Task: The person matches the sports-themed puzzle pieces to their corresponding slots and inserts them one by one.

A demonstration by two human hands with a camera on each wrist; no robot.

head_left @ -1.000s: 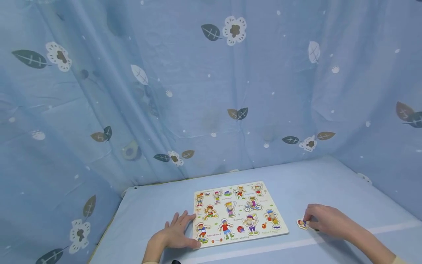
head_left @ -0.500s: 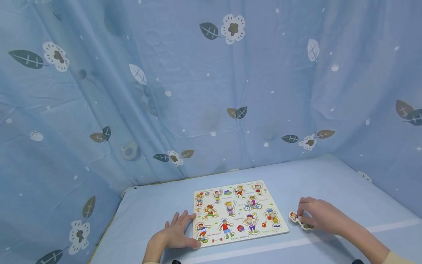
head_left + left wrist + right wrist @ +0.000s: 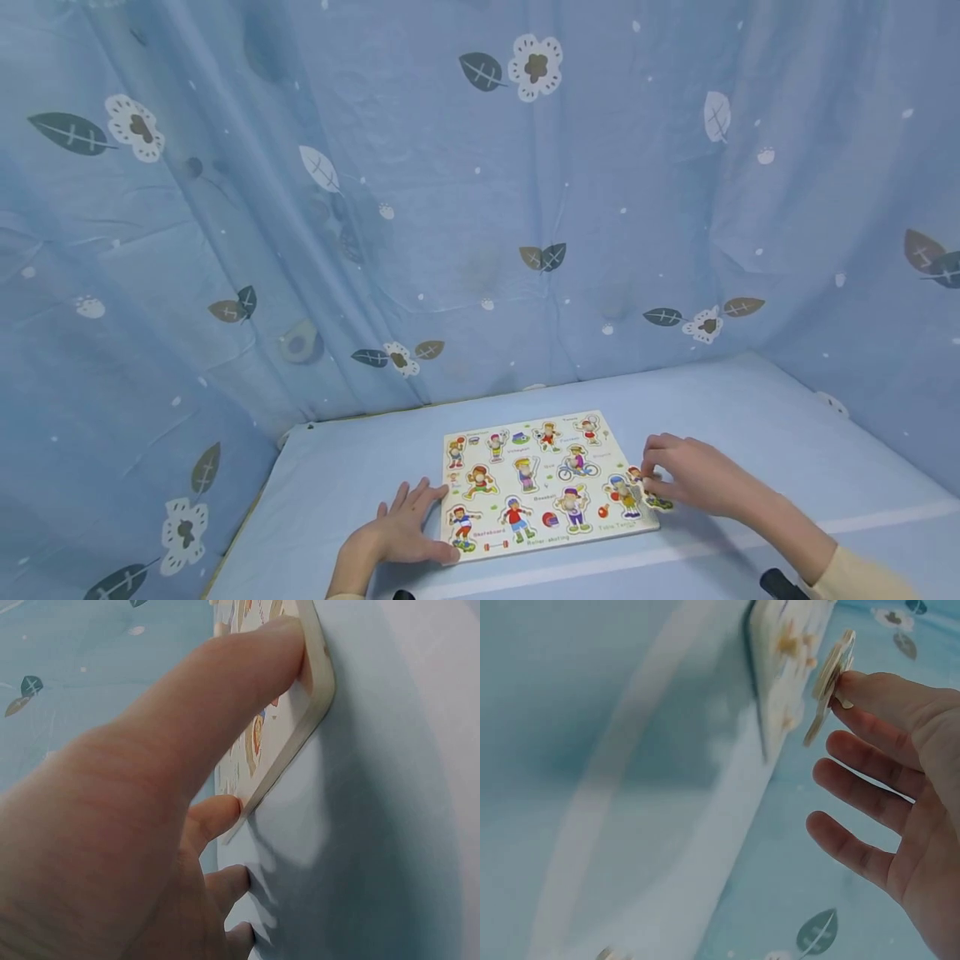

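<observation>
— Wooden, flat and cut to a little figure's outline: that is the puzzle piece (image 3: 651, 493) we have pinched in the fingers (image 3: 870, 694) of our right hand (image 3: 690, 477). From the right wrist view we see it edge-on, held at the tip of the topmost finger, with the other fingers spread loosely below it and touching nothing.

— And where does the piece sit against the puzzle board (image 3: 480, 437)?

— At the board's right edge, near its lower right corner, just beside the printed figure there. Whether it overlaps the edge or hangs just off it we cannot tell from the head view. It looks lifted and tilted, not seated in any recess.

— What is our left hand (image 3: 401, 529) doing?

— Its fingers lie straight and flat, thumb pressed on the board's lower left corner, the others on the tabletop (image 3: 345, 483) beside it. It grips nothing; it only steadies the board.

— How much would we say is done?

— We judge it nearly finished. Almost every spot on the board shows a coloured figure, though at this size we cannot tell seated pieces from printed pictures. What is left, as far as we can see, is this one piece: find its recess, line it up, press it flat.

— Anything beyond that?

— Only the blue leaf-patterned curtain (image 3: 480, 208) behind the blue tabletop.
</observation>
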